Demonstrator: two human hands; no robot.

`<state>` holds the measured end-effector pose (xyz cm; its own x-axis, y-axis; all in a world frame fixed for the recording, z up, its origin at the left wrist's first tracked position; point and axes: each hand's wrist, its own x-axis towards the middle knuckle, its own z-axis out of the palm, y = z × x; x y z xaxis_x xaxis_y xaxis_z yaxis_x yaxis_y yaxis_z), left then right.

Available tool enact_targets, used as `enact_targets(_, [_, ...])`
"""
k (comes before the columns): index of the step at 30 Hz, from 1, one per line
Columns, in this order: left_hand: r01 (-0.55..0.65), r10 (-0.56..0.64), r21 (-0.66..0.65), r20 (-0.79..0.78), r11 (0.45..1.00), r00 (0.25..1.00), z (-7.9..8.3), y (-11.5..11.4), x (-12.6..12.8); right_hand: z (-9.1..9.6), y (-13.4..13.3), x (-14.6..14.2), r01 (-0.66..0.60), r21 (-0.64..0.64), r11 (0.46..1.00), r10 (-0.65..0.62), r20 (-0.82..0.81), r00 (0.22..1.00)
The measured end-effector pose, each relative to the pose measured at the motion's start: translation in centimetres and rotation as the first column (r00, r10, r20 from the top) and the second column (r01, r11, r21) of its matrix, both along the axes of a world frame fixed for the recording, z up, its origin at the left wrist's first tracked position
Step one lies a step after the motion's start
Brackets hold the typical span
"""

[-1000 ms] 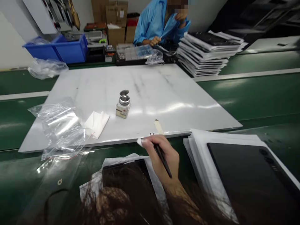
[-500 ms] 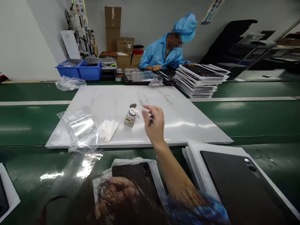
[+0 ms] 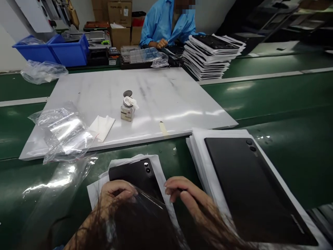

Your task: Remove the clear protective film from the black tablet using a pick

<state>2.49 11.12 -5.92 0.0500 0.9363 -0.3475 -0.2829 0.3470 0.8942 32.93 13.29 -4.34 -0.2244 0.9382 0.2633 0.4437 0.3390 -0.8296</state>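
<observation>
The flat black tablet with twin camera lenses [image 3: 136,175] lies back-up on a sheet of white paper [image 3: 156,163] on the green belt directly below me, its near end hidden behind my hair. My left hand [image 3: 114,191] rests on its near left part with fingers curled down onto a clear film over the back, though I cannot tell whether they pinch it. My right hand [image 3: 187,196] sits just beside the tablet's right edge, fingers bent inward and closed around something thin and dark; what it is I cannot make out. To the right lies a stack of white sheets topped by a larger black tablet [image 3: 247,187]. Beyond, on the white board [image 3: 169,93], stands a small square bottle with a metal cap [image 3: 127,109], a folded white cloth [image 3: 102,126] and crumpled clear plastic bags [image 3: 62,130] to its left. Across the board, a person in a blue coat [image 3: 166,24] sits behind another stack of tablets [image 3: 210,55], near blue bins [image 3: 62,50].
</observation>
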Motion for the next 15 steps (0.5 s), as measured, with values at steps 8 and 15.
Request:
enact_targets(8, [0.005,-0.009,-0.039,-0.096,0.999,0.995,0.1,-0.7,-0.4,1.2,-0.2,-4.0,-0.117,-0.075,0.990,0.112,-0.071,0.991])
enact_targets(15, [0.129,-0.128,0.013,-0.034,0.992,0.991,-0.3,-0.5,-1.0,0.9,-0.4,-4.6,-0.117,-0.083,0.990,0.105,-0.136,0.985])
